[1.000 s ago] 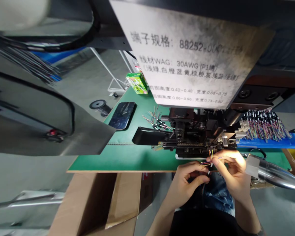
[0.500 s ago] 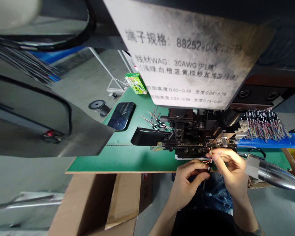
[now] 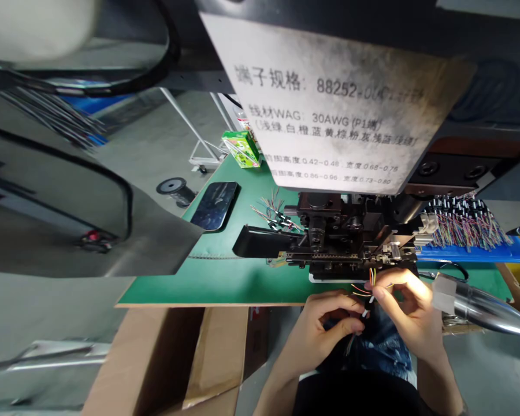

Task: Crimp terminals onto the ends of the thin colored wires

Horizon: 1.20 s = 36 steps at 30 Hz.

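At the near edge of the green table (image 3: pixel 242 292), just before the machine (image 3: pixel 316 222), my left hand (image 3: pixel 323 326) pinches the cable (image 3: pixel 367 309); my right hand (image 3: pixel 409 303) pinches its coloured wires (image 3: pixel 373 277), apparently to fan them.

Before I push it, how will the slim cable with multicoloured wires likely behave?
Its multicoloured wires look floppy, their ends splaying and curving. The black and white sleeved part seems stiffer, being straight. Slimness suggests little weight.

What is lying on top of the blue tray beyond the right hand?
Many multicoloured wire bundles with black and white parts lie across the blue tray. The surface under them is covered, and the machine hides the tray's left end.
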{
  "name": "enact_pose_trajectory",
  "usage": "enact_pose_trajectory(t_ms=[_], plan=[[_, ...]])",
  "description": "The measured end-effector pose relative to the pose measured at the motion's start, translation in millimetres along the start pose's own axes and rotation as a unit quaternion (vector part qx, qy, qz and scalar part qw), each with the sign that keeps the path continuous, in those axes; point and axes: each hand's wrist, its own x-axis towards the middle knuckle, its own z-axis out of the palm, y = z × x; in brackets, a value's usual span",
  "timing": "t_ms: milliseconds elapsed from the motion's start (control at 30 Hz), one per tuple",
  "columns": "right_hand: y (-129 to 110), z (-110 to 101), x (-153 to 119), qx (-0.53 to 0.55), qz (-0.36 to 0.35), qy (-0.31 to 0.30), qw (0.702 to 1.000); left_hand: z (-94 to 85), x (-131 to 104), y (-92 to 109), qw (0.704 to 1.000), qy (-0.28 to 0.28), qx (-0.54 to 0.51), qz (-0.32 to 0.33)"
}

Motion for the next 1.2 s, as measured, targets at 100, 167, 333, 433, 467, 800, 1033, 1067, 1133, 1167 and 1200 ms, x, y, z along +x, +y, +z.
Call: enact_pose_trajectory(t_ms=[100,167,333,433,467,800,1033,1067,1133,1167,1200], plan=[[5,6,-5,0.036,0.057,0.046,0.997,3.5,1,-3,0.999,0.028,0.023,0.006],[7,10,-7,0.033,0.079,0.068,0.994,7.3,2,-5,0.998,0.049,0.034,0.013],[5,14,-3,0.037,0.111,0.087,0.989,14.0,4,-9,0.993,0.092,0.052,0.048],[3,15,0,0.05,0.118,0.095,0.987,15.3,5,-9,0.993,0.097,0.04,0.056],[2,15,0,0.054,0.121,0.095,0.987,15.6,5,-9,0.993,0.098,0.035,0.057],[6,14,-1,0.029,0.121,0.083,0.989,14.4,4,-8,0.992,0.098,0.05,0.062],[-2,-5,4,-0.068,-0.041,0.009,0.997,-0.6,3,5,0.994,0.015,0.084,0.062],[-3,-7,4,-0.056,-0.039,-0.009,0.998,-1.3,4,6,0.995,0.007,0.081,0.065],[-2,-6,1,-0.023,-0.007,-0.012,1.0,-0.5,4,5,0.994,0.011,0.083,0.072],[0,-4,0,-0.011,0.016,0.003,1.0,1.0,4,4,0.993,0.021,0.09,0.074],[1,-1,-2,-0.005,0.037,0.024,0.999,2.8,5,2,0.992,0.035,0.099,0.075]])
